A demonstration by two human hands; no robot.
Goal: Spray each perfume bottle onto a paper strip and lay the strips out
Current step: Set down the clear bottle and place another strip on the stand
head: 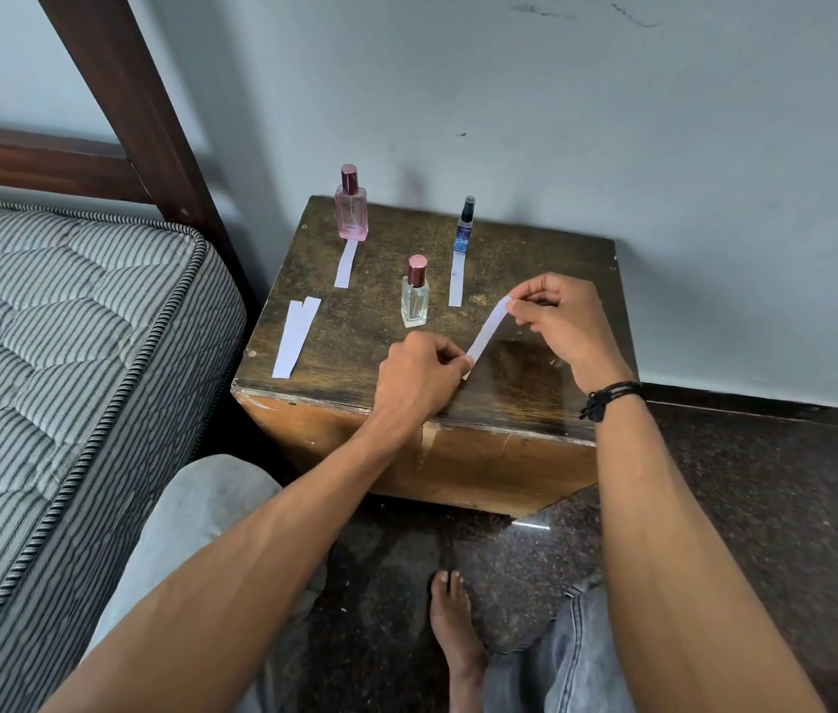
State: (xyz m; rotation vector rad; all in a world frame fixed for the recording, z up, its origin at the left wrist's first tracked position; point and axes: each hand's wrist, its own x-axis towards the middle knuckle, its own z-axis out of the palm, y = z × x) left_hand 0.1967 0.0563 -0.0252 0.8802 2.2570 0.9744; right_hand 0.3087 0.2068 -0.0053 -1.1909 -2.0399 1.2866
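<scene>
Head view. The held paper strip (487,331) hangs slantwise just above the front of the counter (535,398). My left hand (419,375) pinches its lower end and my right hand (558,313) pinches its upper end. The clear bottle (415,295) stands capped just beyond it, with no strip laid before it. The pink bottle (351,208) at back left and the slim blue bottle (465,226) at back right each have a laid strip (346,264) (456,280) in front. I judge two of three bottles done. The held strip is probably for the clear one, but I cannot tell whether it is sprayed. Spare strips (296,337) lie at front left, beside the bed (72,326).
</scene>
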